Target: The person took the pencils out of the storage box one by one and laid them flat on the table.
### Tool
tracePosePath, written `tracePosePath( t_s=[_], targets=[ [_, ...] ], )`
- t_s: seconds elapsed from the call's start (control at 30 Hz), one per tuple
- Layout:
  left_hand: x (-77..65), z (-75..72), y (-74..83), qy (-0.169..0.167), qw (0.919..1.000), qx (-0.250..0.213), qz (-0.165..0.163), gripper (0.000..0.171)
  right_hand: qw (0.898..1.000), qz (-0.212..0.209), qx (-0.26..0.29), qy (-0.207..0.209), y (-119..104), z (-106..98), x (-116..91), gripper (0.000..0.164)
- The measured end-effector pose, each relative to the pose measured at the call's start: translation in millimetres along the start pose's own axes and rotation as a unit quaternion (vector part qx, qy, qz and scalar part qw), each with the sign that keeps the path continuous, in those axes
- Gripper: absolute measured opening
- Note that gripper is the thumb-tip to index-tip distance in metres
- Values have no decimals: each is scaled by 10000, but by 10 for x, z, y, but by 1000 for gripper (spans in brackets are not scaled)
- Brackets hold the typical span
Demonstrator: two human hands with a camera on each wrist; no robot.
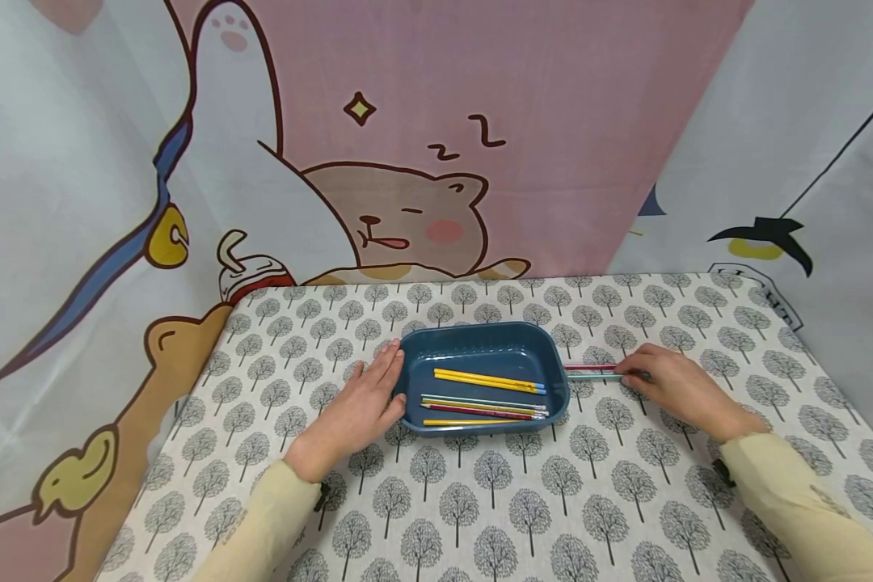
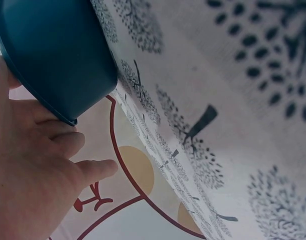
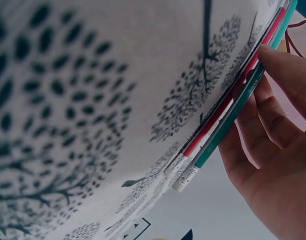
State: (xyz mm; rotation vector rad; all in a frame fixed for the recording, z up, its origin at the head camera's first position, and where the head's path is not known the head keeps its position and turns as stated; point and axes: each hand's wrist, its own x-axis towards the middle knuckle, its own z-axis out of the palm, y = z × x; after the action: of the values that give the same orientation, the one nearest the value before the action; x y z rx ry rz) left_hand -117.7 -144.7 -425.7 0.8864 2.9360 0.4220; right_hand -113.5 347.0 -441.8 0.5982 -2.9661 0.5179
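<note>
A dark blue plastic tray [image 1: 480, 329] sits on the table with several pencils in it. My left hand [image 1: 355, 408] rests against its left rim, fingers mostly straight; the left wrist view shows fingertips at the rim of the tray [image 2: 58, 55]. To the tray's right, my right hand [image 1: 671, 390] pinches a red pencil [image 3: 207, 127] and a green pencil [image 3: 225, 122] side by side. Thumb on one side, fingers on the other, it holds them near the tablecloth, white eraser ends toward the wrist. Their far ends come close to the tray's right wall.
Inside the tray, yellow pencils [image 1: 483, 379] lie above a group with a red pencil [image 1: 473, 410] and a lone yellow pencil [image 1: 458, 422]. A tree-print tablecloth [image 1: 495, 501] covers the table. Behind it hangs a cartoon-print curtain [image 1: 567, 121].
</note>
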Motion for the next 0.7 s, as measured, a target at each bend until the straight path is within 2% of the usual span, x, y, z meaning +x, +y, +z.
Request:
tracePosePath(
  t_s=[0.3,0.7],
  targets=[
    [0,11,-5,54,10000,40,54,69,10000,34,-26,-37,23,21,-12,17],
    [-2,3,3,-28,10000,-18,-34,69,10000,22,-25,-78,3,30,-3,16]
  ],
)
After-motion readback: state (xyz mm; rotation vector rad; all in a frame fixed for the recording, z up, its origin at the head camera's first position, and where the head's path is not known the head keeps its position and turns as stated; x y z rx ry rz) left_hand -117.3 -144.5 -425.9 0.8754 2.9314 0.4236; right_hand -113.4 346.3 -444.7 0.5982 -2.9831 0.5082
